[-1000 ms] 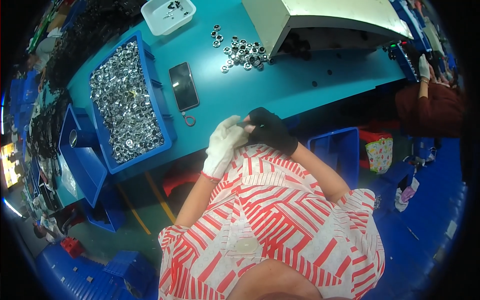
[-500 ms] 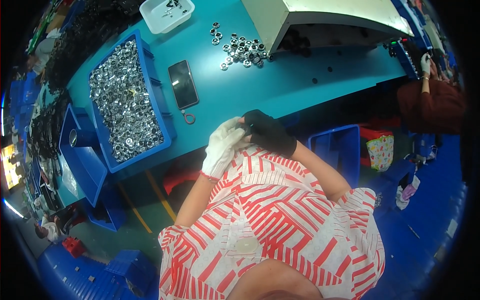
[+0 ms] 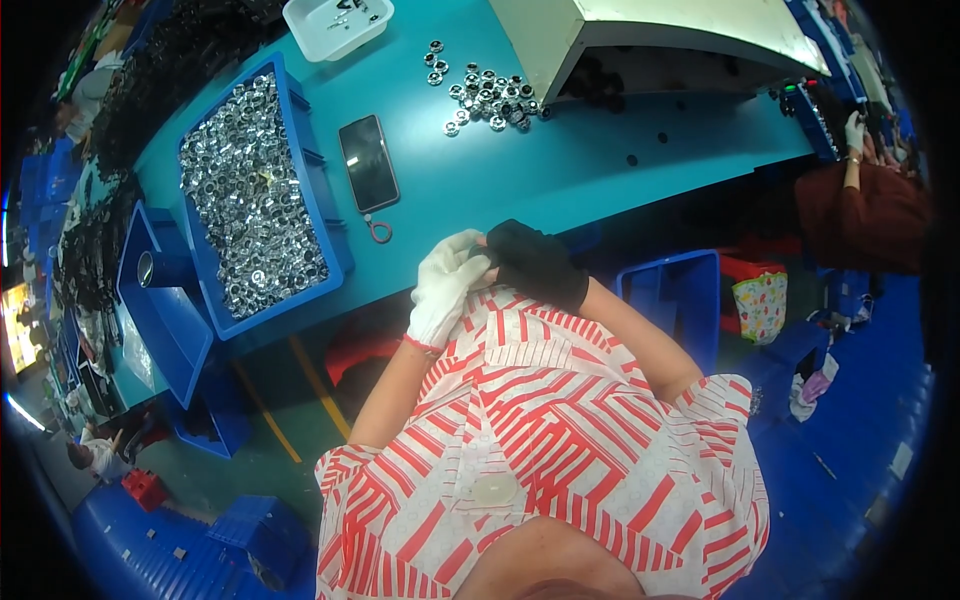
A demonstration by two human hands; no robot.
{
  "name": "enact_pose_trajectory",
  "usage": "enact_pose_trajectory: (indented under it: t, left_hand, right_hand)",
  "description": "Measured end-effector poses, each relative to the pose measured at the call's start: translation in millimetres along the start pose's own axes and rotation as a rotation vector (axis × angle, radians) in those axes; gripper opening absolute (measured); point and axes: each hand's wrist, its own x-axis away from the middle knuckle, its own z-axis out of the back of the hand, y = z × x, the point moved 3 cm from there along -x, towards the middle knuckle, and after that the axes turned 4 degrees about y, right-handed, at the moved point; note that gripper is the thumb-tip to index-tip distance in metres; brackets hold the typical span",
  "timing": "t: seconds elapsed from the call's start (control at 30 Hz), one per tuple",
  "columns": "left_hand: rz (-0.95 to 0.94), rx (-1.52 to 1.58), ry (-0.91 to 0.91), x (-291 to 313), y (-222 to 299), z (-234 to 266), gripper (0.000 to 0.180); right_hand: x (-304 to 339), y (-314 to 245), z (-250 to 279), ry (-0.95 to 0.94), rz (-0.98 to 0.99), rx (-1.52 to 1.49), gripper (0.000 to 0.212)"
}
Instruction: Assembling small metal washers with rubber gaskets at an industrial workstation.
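Note:
My left hand (image 3: 446,285), in a white knitted glove, meets my right hand (image 3: 538,266), in a black fingerless glove, just past the table's front edge. Both are closed, fingertips together, around a small dark part (image 3: 481,252). Fingers cover most of it, so its exact kind cannot be made out. Beyond them on the table lie a phone (image 3: 369,165) with a red ring strap and a loose group of small round chrome-and-black parts (image 3: 494,98). To the left, a blue bin (image 3: 334,262) is heaped with shiny chrome ring-like pieces.
A cream metal housing (image 3: 540,50) stands at the back right of the teal table (image 3: 420,190), with dark discs under and beside it. A white tray (image 3: 318,45) holds small parts. Blue crates (image 3: 185,345) stand lower left and right. A co-worker (image 3: 855,205) sits far right.
My hands stay together in nearly the same place, the fingers shifting slightly around the small part. The table scene has moved a little in the picture.

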Motion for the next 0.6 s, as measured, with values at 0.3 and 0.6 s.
enact_pose_trajectory:
  t: [0.3,0.6]
  left_hand:
    - [-0.233,-0.274,0.061,-5,-5,8,0.056]
    - [-0.06,-0.075,0.049,0,-7,12,0.051]
  right_hand:
    - [-3,12,6,-0.117,-0.386,-0.479,0.03]
    - [0,16,1,-0.089,-0.448,-0.686,0.025]
